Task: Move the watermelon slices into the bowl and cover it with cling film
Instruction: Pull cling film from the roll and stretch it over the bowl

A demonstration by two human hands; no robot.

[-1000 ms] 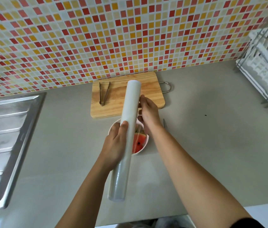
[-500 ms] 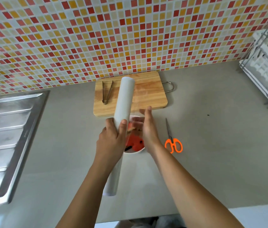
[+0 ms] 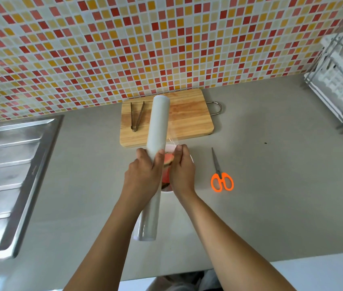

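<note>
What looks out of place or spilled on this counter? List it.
Nothing much. Only a small dark speck lies on the bare counter right of the scissors. No spill shows; the tongs rest neatly on the cutting board, and the watermelon slices sit inside the bowl.

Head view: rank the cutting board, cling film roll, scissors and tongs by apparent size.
1. cutting board, covers the most area.
2. cling film roll, longer than the board but narrow. It is held nearer the camera, so this rank is unsure.
3. scissors.
4. tongs, smallest.
</note>
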